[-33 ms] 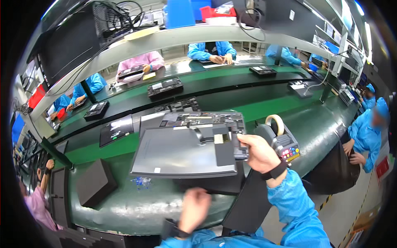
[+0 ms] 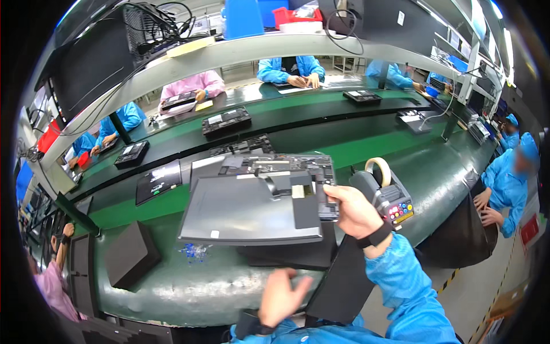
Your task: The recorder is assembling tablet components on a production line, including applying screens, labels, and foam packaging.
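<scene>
Right hand (image 2: 355, 212) is clamped on the right edge of an opened laptop (image 2: 258, 200), thumb on top, fingers underneath, so the whole machine rides clear of the green bench (image 2: 172, 286). It's held roughly level with the grey lid panel toward the wearer and the exposed circuit side farther off, a flat ribbon strip and a pale label showing near the grip; a one-edge hold like that looks meant to keep fingers off the bare parts. Left hand (image 2: 281, 298) is empty, fingers spread and loose, low and just below the laptop, touching nothing. Just right of the grip sits a tape dispenser (image 2: 387, 195) with a pale roll on top. Below the laptop lie dark foam pads (image 2: 298, 255); off to the left, a black block (image 2: 129, 252) and a scrap of blue film (image 2: 193, 251). Beyond, more laptops (image 2: 226, 120) ride the belt, other workers in blue and pink seated opposite.
</scene>
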Demonstrator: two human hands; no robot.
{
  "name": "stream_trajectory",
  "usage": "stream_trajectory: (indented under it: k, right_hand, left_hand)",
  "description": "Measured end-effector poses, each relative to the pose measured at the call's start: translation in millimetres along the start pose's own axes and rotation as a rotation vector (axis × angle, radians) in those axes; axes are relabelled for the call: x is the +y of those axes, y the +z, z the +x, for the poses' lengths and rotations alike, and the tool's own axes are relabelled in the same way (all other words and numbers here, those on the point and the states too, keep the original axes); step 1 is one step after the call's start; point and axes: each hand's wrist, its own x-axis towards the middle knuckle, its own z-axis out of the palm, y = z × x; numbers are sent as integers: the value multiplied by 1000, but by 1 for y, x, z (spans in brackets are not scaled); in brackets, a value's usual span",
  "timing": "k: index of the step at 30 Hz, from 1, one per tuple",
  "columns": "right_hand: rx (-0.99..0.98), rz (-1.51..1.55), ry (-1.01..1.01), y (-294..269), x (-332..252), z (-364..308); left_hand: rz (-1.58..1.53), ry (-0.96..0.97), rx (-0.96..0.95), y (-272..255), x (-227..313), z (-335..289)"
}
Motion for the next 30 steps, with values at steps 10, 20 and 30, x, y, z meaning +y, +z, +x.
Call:
stream_trajectory:
  k: [10,20,30]
  right_hand:
    - [-75,143,23,9,-10,11]
    - [-11,196,-51,24,-38,-24]
    - [109,44,-42,-17,17,-78]
  left_hand:
    - [-159,-13,-374,-3,21,-24]
    - [442,261,-303,-139,62,114]
    - [-160,-17,229,-139,-105,121]
